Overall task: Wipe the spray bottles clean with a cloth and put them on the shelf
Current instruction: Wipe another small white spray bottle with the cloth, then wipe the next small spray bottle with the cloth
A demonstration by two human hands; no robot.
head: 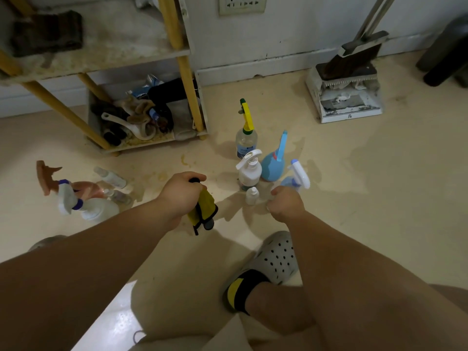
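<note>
Under your left hand (181, 192) hangs the yellow cloth (202, 209), fingers curled round its top and round something dark whose shape you cannot make out; your right hand (286, 202) is curled too, and it seems to grip the neck of the blue-and-white spray bottle (297, 177), though the fingers hide the contact, so treat that hold as uncertain.

Just left of your right hand stands a small white dropper bottle (252, 195), almost touching; beyond it the white pump bottle (249, 169), the blue bottle (274, 162) and the tall yellow-triggered bottle (245, 133) crowd close together; lift the held bottle carelessly and its trigger head will likely clip a neighbour and topple the cluster; the floor (342, 173) around them looks damp, so bottles may slide and your clog (274, 259) may slip.

Far to the left of your left hand more bottles (86, 196) lie tipped over; a wide cloth swing could roll them.

Ahead and left stands the shelf (101, 57), its yellow posts and front edge the things to clear; open floor lies between it and your hands; to the right, room runs until the dustpan (347, 97).
</note>
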